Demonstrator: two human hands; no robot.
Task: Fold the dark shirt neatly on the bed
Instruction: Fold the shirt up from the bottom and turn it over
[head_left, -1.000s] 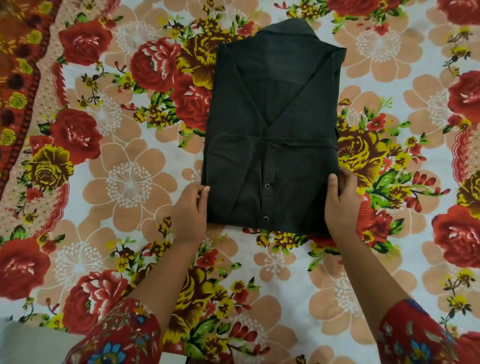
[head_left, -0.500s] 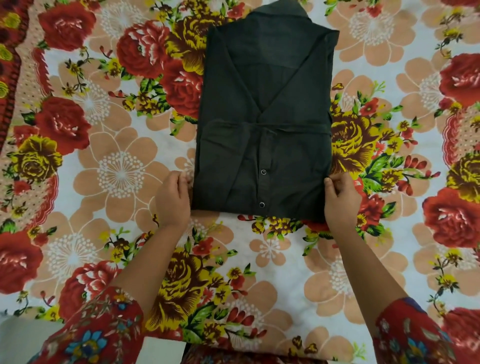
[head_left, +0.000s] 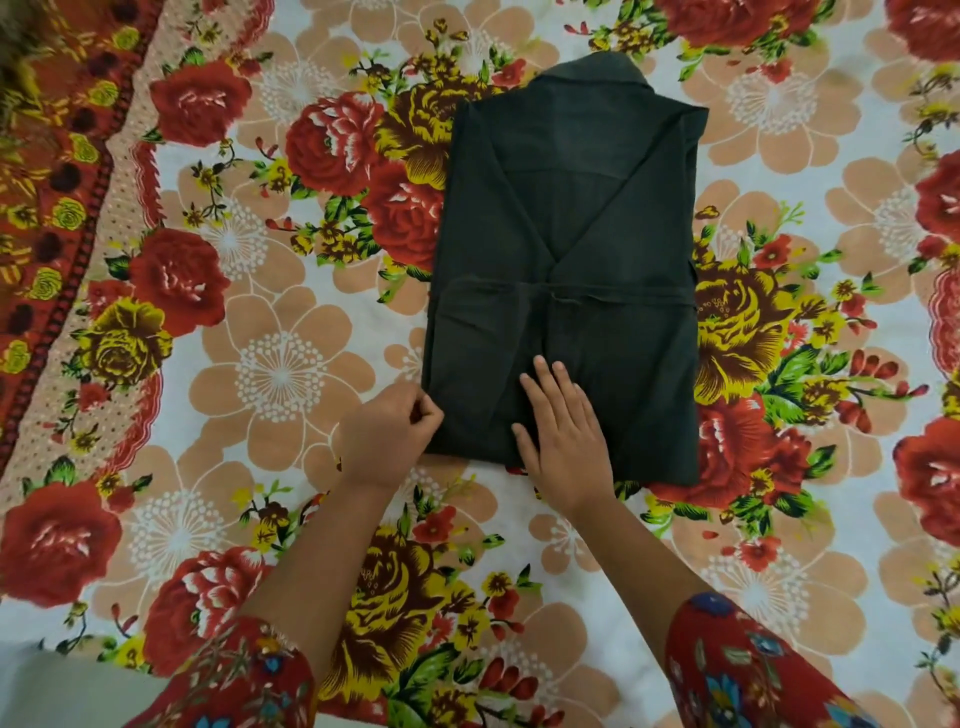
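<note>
The dark shirt (head_left: 566, 223) lies folded into a tall rectangle on the bed, collar at the far end, sleeves crossed over its back and the lower part turned up. My left hand (head_left: 387, 431) sits at the shirt's near left corner with curled fingers pinching the edge of the cloth. My right hand (head_left: 563, 431) lies flat on the near middle of the shirt, fingers straight and pointing away from me.
A floral bedsheet (head_left: 280, 364) with red, yellow and peach flowers covers the whole bed. A red patterned border (head_left: 57, 218) runs down the far left. A pale strip (head_left: 62, 691) shows at the bottom left corner.
My right hand left the shirt's near right corner and moved left onto the middle of the cloth, now flat. My left hand stays at the near left corner.
</note>
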